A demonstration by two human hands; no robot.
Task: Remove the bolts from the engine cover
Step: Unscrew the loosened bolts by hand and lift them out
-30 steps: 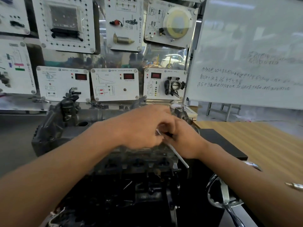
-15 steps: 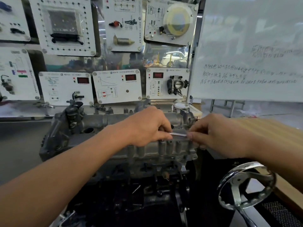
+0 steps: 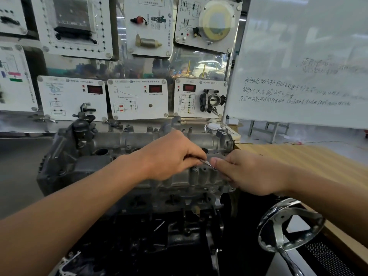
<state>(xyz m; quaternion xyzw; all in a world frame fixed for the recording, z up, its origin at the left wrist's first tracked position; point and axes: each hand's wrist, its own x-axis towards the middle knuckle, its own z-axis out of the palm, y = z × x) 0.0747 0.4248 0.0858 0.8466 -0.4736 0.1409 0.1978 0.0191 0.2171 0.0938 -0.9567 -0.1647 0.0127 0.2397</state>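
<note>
1. Head view: engine cover (image 3: 151,144) sits straight ahead on the stand, grey cast metal w/ a row of bolt bosses along its near edge, right under both hands. The bolt being worked is hidden beneath the left fingertips; can't tell how far out it is.
2. Thin metal tool (image 3: 207,162) bridges the two hands, lying nearly level, just above the near-edge bosses. Its working end is covered by the left fingers.
3. Left hand (image 3: 171,156): fingers curled and pressed together, pinching the tool's inner end down over the bolt spot.
4. Right hand (image 3: 249,172): thumb and forefinger pinch the outer end; the other fingers are curled under, out of sight.
5. To do this well, imo: keep the left fingers pushing straight down so the tip stays seated, swing w/ the right only, short arcs, then reseat.
6. Risk: tool slipping off the head and rounding it.
7. Chrome handwheel (image 3: 288,226) is below the right wrist, apart from it; keep the forearm clear of it.
</note>
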